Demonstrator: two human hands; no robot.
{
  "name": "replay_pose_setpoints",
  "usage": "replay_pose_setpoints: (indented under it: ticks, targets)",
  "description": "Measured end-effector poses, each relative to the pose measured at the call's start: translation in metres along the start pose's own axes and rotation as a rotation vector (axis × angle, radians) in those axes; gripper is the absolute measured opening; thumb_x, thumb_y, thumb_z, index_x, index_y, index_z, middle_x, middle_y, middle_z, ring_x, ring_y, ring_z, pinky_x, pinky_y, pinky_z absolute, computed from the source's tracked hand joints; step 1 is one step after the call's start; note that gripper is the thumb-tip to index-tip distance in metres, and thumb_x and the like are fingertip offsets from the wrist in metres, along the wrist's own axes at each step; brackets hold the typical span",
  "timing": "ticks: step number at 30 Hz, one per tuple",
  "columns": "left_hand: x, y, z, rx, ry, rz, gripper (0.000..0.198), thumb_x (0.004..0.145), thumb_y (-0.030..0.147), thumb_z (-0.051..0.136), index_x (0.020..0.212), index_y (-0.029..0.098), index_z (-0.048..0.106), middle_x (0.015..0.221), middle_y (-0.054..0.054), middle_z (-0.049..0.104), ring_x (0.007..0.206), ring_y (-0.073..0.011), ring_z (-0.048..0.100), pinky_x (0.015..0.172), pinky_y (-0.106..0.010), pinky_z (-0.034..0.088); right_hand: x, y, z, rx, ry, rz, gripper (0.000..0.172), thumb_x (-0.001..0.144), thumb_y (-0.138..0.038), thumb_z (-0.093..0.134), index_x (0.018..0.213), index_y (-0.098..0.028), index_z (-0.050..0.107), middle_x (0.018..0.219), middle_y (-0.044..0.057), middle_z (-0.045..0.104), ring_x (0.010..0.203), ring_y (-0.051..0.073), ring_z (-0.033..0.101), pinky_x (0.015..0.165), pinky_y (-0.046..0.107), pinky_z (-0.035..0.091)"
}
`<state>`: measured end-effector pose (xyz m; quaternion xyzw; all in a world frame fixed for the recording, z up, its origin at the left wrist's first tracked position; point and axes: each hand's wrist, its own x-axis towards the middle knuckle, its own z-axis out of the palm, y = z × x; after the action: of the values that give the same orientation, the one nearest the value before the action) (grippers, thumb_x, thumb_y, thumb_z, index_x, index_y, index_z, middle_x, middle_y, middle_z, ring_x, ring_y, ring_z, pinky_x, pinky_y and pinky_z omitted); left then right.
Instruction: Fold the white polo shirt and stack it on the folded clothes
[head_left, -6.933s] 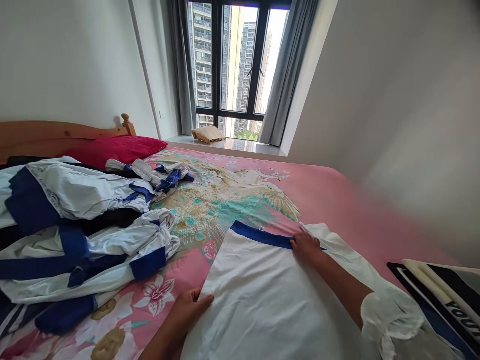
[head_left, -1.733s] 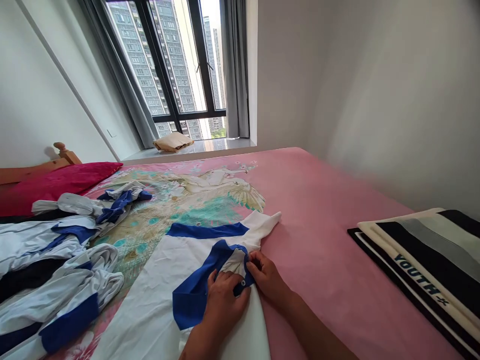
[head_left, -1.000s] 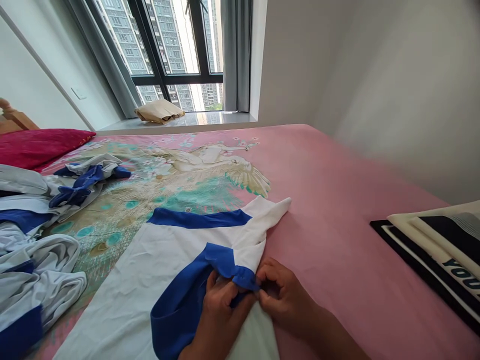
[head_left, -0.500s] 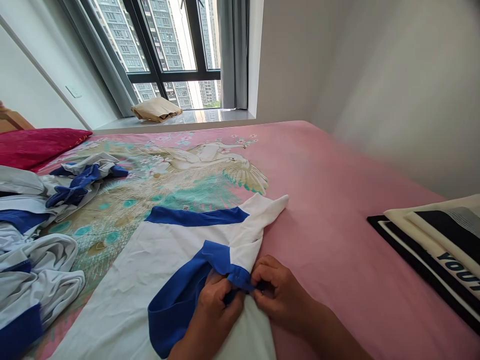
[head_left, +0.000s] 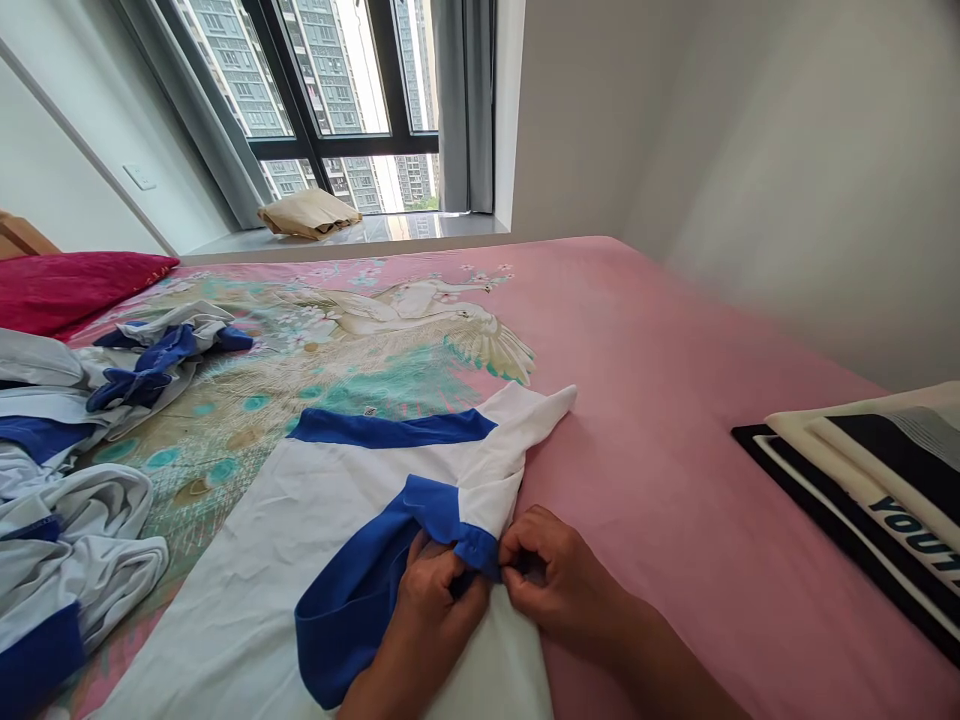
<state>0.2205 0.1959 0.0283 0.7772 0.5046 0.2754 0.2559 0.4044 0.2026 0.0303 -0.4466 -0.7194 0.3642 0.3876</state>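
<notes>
A white shirt with blue parts (head_left: 247, 560) lies spread on the bed in front of me. One blue band runs across its far edge, and a wide blue collar-like piece loops over its middle. My left hand (head_left: 435, 605) is closed on the blue fabric at the near end of that loop, its fingers partly tucked into the cloth. Right beside it, my right hand (head_left: 559, 575) pinches the edge of the same blue piece between thumb and fingers. The exact spot between the fingertips is hidden.
White-and-blue clothes (head_left: 67, 560) are heaped at the left, near a red pillow (head_left: 82, 285). Folded black and cream clothes (head_left: 862, 480) with lettering lie at the right. A pink patterned sheet (head_left: 637, 400) covers the bed. A tan cloth bundle (head_left: 307, 213) rests on the windowsill.
Both hands stay on the blue fabric, with only small finger shifts. The right fingertips have moved slightly left. The whole view has shifted a little.
</notes>
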Motion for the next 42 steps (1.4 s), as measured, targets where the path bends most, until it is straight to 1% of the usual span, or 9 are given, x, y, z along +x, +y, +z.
replay_pose_setpoints:
  ticks: [6,10,15,21,24,29,35,38,42]
  targets:
    - [0.0,0.006,-0.003,-0.089,-0.076,-0.075,0.018,0.083,0.022,0.049,0.075,0.021,0.065,0.078,0.0,0.068,0.084,-0.0187,0.059,0.093,-0.038,0.037,-0.001,-0.001,0.004,-0.06,0.02,-0.058,0.018,0.064,-0.003,0.054,0.071,-0.02,0.053,0.074,-0.001,0.054,0.073,0.012,0.051,0.065,0.023,0.041]
    - [0.001,0.01,-0.006,-0.164,-0.12,-0.205,0.011,0.078,0.027,0.056,0.075,0.022,0.065,0.09,-0.002,0.068,0.101,-0.0245,0.054,0.092,-0.037,0.039,0.001,0.0,0.006,-0.11,0.031,-0.109,0.019,0.062,-0.003,0.054,0.069,-0.02,0.049,0.072,-0.002,0.053,0.071,0.013,0.049,0.063,0.024,0.038]
    - [0.005,0.011,-0.003,-0.238,-0.074,-0.322,0.024,0.078,0.036,0.051,0.069,0.02,0.066,0.088,-0.007,0.068,0.101,-0.0282,0.053,0.092,-0.04,0.04,0.001,0.002,0.006,-0.14,0.054,-0.155,0.018,0.065,-0.003,0.054,0.071,-0.02,0.048,0.072,-0.001,0.053,0.072,0.013,0.049,0.063,0.024,0.038]
    - [0.007,0.01,-0.002,-0.31,-0.052,-0.458,0.022,0.072,0.034,0.054,0.071,0.018,0.069,0.096,-0.008,0.066,0.104,-0.0293,0.053,0.092,-0.039,0.041,-0.001,0.002,0.005,-0.127,0.045,-0.161,0.02,0.066,-0.003,0.054,0.073,-0.02,0.049,0.074,-0.001,0.054,0.073,0.012,0.05,0.065,0.023,0.04]
    - [0.008,0.01,-0.004,-0.317,-0.072,-0.458,0.022,0.073,0.035,0.054,0.076,0.019,0.07,0.104,-0.008,0.064,0.108,-0.0295,0.052,0.093,-0.039,0.041,-0.002,0.0,0.004,-0.124,0.037,-0.147,0.019,0.067,-0.004,0.055,0.075,-0.02,0.05,0.076,-0.001,0.054,0.075,0.013,0.051,0.066,0.024,0.04]
    - [0.01,0.009,-0.006,-0.316,-0.134,-0.397,0.024,0.078,0.036,0.054,0.082,0.02,0.071,0.102,-0.008,0.066,0.111,-0.029,0.05,0.096,-0.039,0.039,-0.004,-0.002,0.0,-0.118,0.008,-0.08,0.018,0.066,-0.008,0.061,0.077,-0.02,0.052,0.079,0.001,0.055,0.077,0.014,0.052,0.068,0.026,0.042]
    - [0.009,0.01,-0.007,-0.301,-0.132,-0.396,0.027,0.079,0.034,0.054,0.092,0.02,0.072,0.111,-0.008,0.065,0.115,-0.0296,0.049,0.1,-0.042,0.037,-0.005,0.001,0.001,-0.115,0.019,-0.057,0.019,0.069,-0.011,0.066,0.077,-0.02,0.052,0.079,0.0,0.055,0.077,0.014,0.051,0.068,0.025,0.041]
    - [0.008,0.01,-0.008,-0.342,-0.131,-0.382,0.029,0.079,0.033,0.055,0.099,0.02,0.071,0.115,-0.008,0.064,0.118,-0.0296,0.048,0.103,-0.043,0.036,-0.006,0.001,0.002,-0.121,0.034,-0.058,0.018,0.07,-0.011,0.067,0.073,-0.02,0.052,0.076,0.0,0.054,0.076,0.014,0.051,0.068,0.025,0.041]
    - [0.008,0.011,-0.009,-0.43,-0.113,-0.424,0.032,0.076,0.033,0.059,0.101,0.019,0.071,0.121,-0.01,0.061,0.118,-0.031,0.049,0.103,-0.044,0.037,-0.005,-0.001,0.001,-0.094,0.033,-0.025,0.017,0.068,-0.012,0.07,0.073,-0.02,0.055,0.075,0.0,0.055,0.074,0.014,0.052,0.066,0.026,0.042]
